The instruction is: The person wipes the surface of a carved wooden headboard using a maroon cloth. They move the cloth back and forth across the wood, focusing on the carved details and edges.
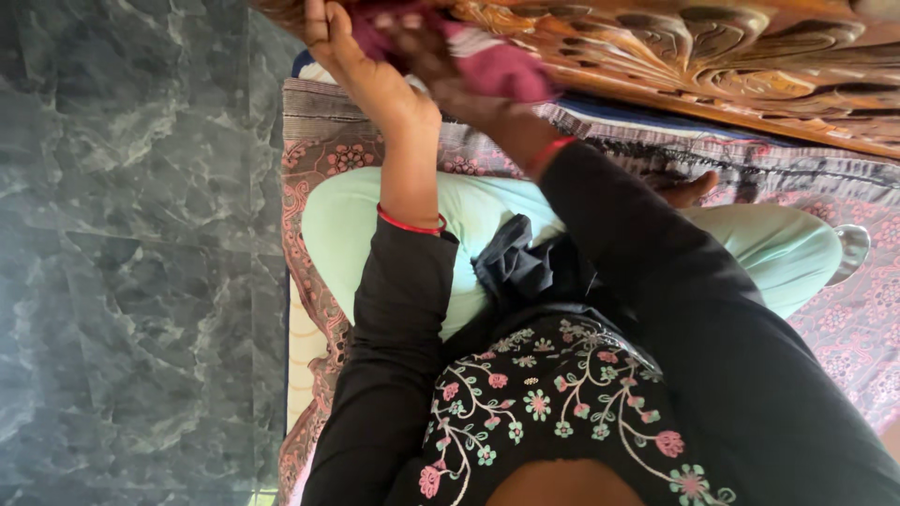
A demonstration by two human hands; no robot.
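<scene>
While both hands grip it, the magenta cloth point(487, 61) sits between left hand point(342, 47) and right hand point(427, 56).

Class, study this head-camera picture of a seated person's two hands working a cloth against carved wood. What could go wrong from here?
1. The maroon cloth, gripped by the left hand and right hand, presses on the deeply carved brown wooden panel; it might snag on the ridges.
2. Fingers could scrape those carved edges.
3. Both arms are raised while the person sits cross-legged on the patterned pink mat; strain seems possible.
</scene>
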